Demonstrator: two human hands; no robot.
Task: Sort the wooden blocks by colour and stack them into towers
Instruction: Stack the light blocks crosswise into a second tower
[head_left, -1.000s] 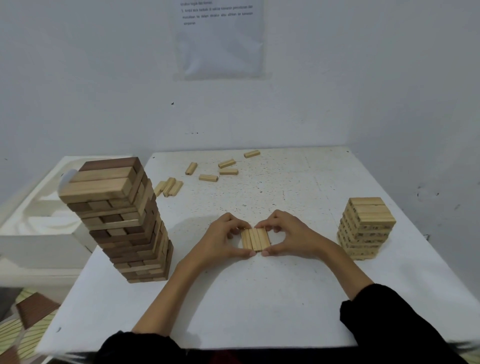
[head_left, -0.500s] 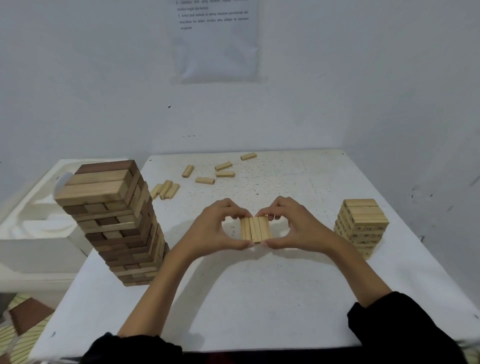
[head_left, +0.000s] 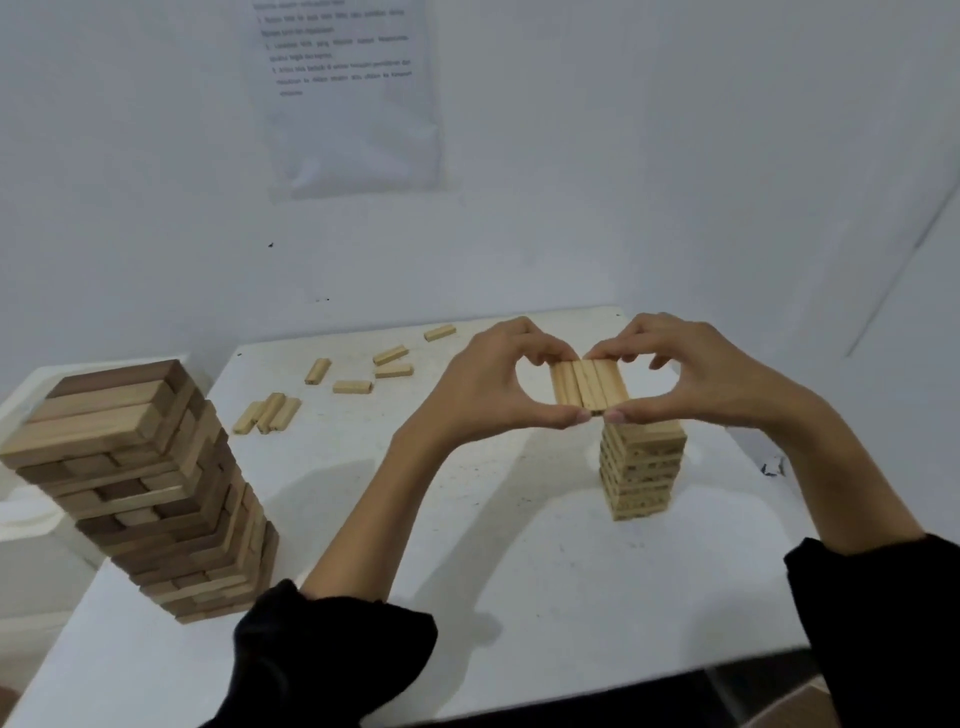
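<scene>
Three light wooden blocks (head_left: 588, 383) lie side by side as a flat row, held in the air between both hands. My left hand (head_left: 488, 384) pinches the row's left half and my right hand (head_left: 691, 374) pinches its right half, thumbs under the near ends and fingers on the far ends. The row hovers just above the light-wood tower (head_left: 640, 470) at the right of the white table (head_left: 467, 571). A taller tower of mixed light and dark blocks (head_left: 150, 493) stands at the left.
Loose light blocks (head_left: 267, 413) lie in a small group behind the mixed tower, with several more (head_left: 353, 386) scattered toward the table's far edge. A white foam tray (head_left: 21, 519) sits left of the table. Walls close in at the back and right.
Both hands lifted the row of three blocks off the table and carried it right and up, to just above the light tower.
</scene>
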